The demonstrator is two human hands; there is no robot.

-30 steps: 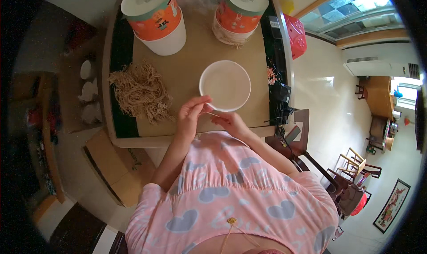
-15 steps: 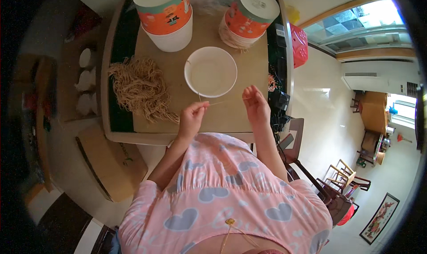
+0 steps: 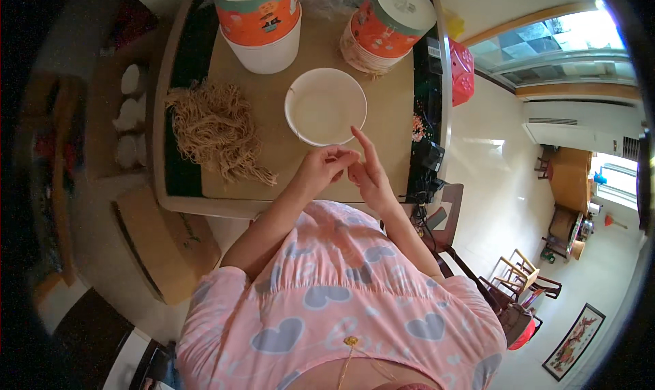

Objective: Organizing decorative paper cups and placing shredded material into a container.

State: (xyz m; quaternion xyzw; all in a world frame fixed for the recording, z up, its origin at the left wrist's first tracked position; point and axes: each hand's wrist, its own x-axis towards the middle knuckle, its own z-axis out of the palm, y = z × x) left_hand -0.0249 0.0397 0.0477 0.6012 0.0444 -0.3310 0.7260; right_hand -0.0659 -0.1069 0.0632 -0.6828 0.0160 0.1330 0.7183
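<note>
A white paper bucket (image 3: 321, 96) stands open-side up before me, and a thin strand of brown twine crosses its near rim. Just below that rim, my left hand (image 3: 322, 170) pinches the twine between thumb and fingers. My right hand (image 3: 372, 180) meets its fingertips from the right. The right index finger stretches up toward the bucket, while the other right fingers are partly hidden. Whether the right fingers touch the strand is too small to tell. On the left lies a loose, tangled heap of brown twine (image 3: 220, 134).
Two stacks of upturned orange and white paper buckets stand at the back, a left stack (image 3: 263, 28) and a right stack (image 3: 389, 25) with twine around its lower part. Black devices and cables (image 3: 430, 154) line the right table edge. A cardboard box (image 3: 164, 243) sits below left.
My right hand has moved left to meet my left hand, which has moved slightly right and up. The whole view has shifted a little.
</note>
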